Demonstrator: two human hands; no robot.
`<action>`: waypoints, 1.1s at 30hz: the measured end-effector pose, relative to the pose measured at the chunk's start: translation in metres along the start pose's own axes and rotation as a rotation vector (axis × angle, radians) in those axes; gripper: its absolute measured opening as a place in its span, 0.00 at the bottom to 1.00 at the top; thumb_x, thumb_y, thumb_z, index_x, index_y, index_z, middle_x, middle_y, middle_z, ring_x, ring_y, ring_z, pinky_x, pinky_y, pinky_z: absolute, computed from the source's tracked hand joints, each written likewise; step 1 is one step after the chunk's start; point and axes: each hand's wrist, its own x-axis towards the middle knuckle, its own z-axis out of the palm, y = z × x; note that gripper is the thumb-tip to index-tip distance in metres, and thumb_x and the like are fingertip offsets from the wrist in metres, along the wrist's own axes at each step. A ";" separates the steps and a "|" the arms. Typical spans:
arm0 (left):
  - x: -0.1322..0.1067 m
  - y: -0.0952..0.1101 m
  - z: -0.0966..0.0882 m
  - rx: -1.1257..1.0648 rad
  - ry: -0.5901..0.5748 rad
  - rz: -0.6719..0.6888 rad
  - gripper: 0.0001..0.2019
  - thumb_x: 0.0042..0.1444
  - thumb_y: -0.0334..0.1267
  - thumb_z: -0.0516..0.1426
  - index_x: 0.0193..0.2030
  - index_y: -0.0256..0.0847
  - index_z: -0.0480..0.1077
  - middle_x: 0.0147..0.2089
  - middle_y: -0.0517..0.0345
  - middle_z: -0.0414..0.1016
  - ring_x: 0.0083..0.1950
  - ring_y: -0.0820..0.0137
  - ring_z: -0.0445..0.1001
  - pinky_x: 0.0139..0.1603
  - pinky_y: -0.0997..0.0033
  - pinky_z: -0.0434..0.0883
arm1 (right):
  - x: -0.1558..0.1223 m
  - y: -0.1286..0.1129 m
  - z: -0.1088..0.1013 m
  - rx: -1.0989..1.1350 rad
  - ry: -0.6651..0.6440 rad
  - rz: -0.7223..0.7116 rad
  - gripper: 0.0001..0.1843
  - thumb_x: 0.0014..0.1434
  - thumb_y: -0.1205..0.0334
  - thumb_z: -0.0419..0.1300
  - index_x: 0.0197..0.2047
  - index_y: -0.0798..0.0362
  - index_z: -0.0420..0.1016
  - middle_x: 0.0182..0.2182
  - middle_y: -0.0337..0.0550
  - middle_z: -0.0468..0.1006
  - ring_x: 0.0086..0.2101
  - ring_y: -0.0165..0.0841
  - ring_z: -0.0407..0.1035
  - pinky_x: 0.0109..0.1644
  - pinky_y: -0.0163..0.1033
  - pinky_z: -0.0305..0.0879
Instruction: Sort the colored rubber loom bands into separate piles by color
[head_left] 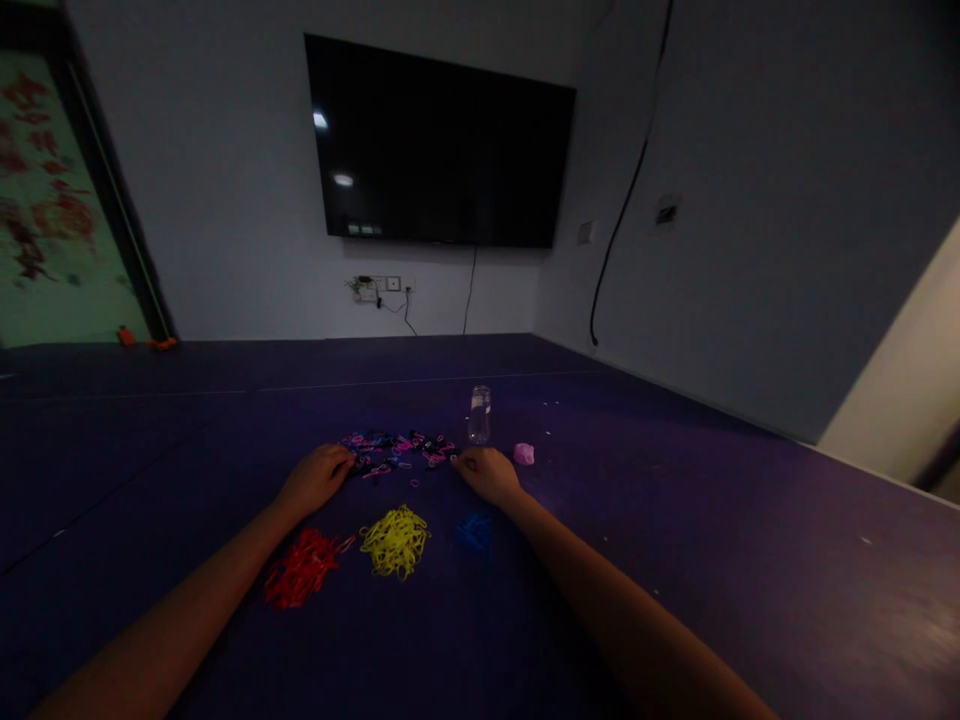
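A mixed pile of small rubber bands (390,450), pink, black and blue, is spread on the purple floor. At its left end rests my left hand (322,475), fingers curled together at the bands; what they hold, if anything, is hidden. My right hand (487,474) is closed at the right end, with a small pale rubber band (453,458) at its fingertips. Nearer to me lie a red rubber band heap (304,568), a yellow rubber band heap (396,541) and a smaller blue rubber band heap (474,531), this last one just below my right hand.
Behind my right hand stands a clear bottle (479,415). A pink lump-like object (523,454) sits to the right of that hand. A wall-mounted television (442,150) hangs beyond, with cords below it. White specks dot the purple floor (675,560).
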 end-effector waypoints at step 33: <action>0.000 -0.004 0.002 0.014 -0.049 -0.021 0.15 0.59 0.39 0.46 0.36 0.39 0.72 0.39 0.50 0.75 0.42 0.63 0.72 0.46 0.62 0.67 | -0.004 -0.005 -0.005 -0.008 -0.021 0.024 0.16 0.61 0.52 0.49 0.37 0.48 0.77 0.31 0.40 0.78 0.32 0.30 0.70 0.28 0.32 0.52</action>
